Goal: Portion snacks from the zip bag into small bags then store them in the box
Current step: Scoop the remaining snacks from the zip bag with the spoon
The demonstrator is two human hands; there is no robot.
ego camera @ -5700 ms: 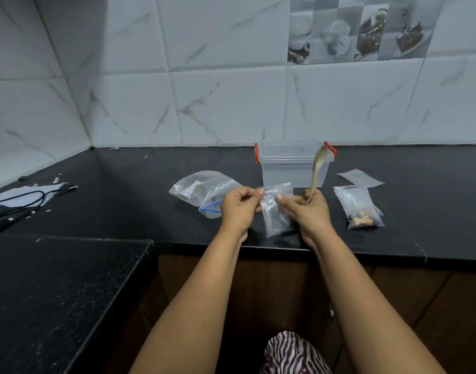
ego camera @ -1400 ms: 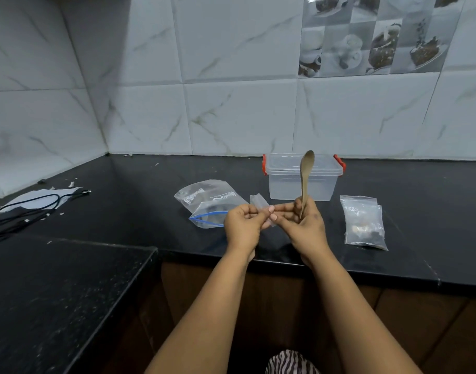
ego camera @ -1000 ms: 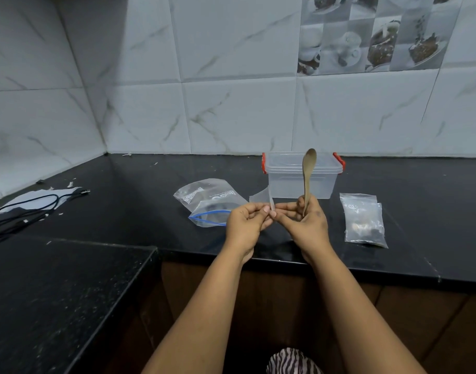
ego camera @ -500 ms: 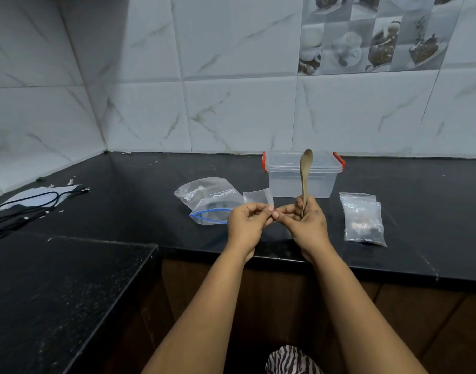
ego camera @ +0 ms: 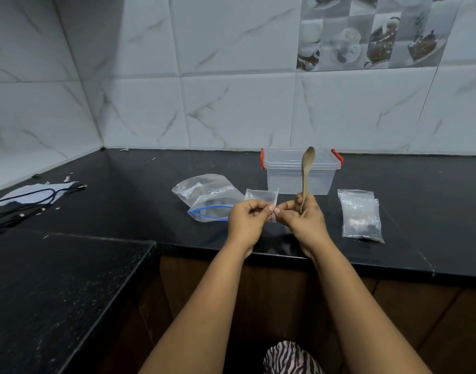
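Your left hand (ego camera: pixel 246 214) and right hand (ego camera: pixel 303 215) pinch the small bag (ego camera: pixel 261 195) mouth to open it; right also keeps the wooden spoon (ego camera: pixel 306 171) upright, ready for scooping.

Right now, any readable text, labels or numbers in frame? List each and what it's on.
None reads clearly.
White printed label on the large zip bag: too small to read.
White brand lettering on the same bag, near its right edge: blurred, not legible.
Clear box, small bag pinched by the left hand and right hand, spoon, filled small bags: no text visible.
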